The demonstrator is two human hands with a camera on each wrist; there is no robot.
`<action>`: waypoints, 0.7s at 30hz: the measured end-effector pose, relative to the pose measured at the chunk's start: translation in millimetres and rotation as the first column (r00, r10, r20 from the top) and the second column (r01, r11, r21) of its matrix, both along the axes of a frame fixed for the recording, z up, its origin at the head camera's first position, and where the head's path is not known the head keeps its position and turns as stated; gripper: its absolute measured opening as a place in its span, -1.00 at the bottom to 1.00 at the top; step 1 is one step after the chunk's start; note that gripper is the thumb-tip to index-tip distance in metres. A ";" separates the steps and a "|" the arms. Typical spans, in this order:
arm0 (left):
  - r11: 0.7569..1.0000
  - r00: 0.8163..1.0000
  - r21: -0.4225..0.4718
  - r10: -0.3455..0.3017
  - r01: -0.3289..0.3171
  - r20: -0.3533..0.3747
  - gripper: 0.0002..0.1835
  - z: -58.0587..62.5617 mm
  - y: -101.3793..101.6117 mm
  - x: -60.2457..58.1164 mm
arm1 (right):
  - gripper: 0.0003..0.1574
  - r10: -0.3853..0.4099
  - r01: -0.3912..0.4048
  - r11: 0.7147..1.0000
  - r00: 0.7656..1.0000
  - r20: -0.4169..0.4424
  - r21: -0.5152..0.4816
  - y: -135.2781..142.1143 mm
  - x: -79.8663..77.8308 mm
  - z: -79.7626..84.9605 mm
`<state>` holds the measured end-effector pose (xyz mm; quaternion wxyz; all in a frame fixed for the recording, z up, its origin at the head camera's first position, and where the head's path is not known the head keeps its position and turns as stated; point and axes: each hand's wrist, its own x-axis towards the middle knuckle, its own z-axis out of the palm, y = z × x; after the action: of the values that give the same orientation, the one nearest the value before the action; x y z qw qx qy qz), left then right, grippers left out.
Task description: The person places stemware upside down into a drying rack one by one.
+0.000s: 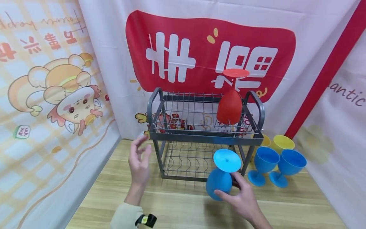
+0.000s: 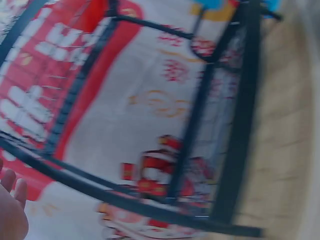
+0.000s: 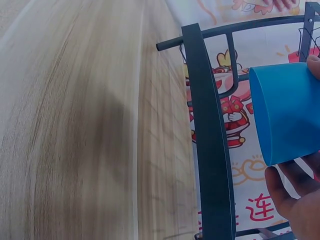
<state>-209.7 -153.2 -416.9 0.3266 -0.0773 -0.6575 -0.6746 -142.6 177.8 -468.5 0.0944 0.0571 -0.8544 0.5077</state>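
My right hand grips a blue goblet upside down, its round foot on top, in front of the lower tier of a dark metal two-tier dish rack. In the right wrist view the goblet's bowl shows its rim beside a rack bar, with thumb and fingers around it. My left hand is raised by the rack's left side, fingers loosely bent and holding nothing. On the upper tier a red goblet stands upside down toward the right.
Two upright blue goblets stand on the wooden table right of the rack. Behind them are yellow goblets, partly hidden. A printed cloth hangs behind the rack, with more cloth at both sides.
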 end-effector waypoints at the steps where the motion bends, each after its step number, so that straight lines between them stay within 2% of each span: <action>1: 1.000 1.000 0.007 -0.004 0.004 -0.028 -0.55 8.8 -3.2 -2.9 | 0.05 -0.002 0.002 1.000 1.000 0.002 0.003 0.6 0.1 0.2; 3: 1.000 0.997 -0.006 -0.019 0.019 -0.074 -0.51 24.8 -8.0 -8.1 | 0.04 -0.005 0.005 1.000 1.000 0.005 0.006 1.5 0.3 0.4; 5: 0.999 0.995 -0.041 -0.038 0.034 -0.088 -0.46 38.9 -10.6 -12.5 | 0.04 -0.008 0.008 1.000 1.000 0.008 0.009 1.8 0.2 0.8; 10: 0.986 0.996 -0.150 -0.074 0.066 -0.049 -0.36 62.9 -9.9 -23.4 | 0.05 -0.011 0.011 1.000 1.000 0.029 0.008 1.9 -0.9 1.5; 13: 0.979 0.995 -0.175 -0.102 0.100 -0.001 -0.31 69.5 -6.1 -29.2 | 0.04 -0.012 0.012 1.000 0.999 0.038 0.005 2.0 -1.2 1.8; 17: 0.977 0.990 -0.160 -0.132 0.139 0.053 -0.26 73.2 0.3 -34.8 | 0.03 -0.012 0.012 1.000 0.999 0.038 0.000 2.5 -0.4 1.7; 21: 0.975 0.985 -0.138 -0.166 0.172 0.056 -0.23 73.5 5.2 -37.9 | 0.03 -0.014 0.014 1.000 0.999 0.034 -0.005 4.0 0.6 0.6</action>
<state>-247.6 -148.1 -343.4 0.2471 -0.1412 -0.7020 -0.6529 -142.0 181.8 -467.9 0.0836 0.0424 -0.8549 0.5102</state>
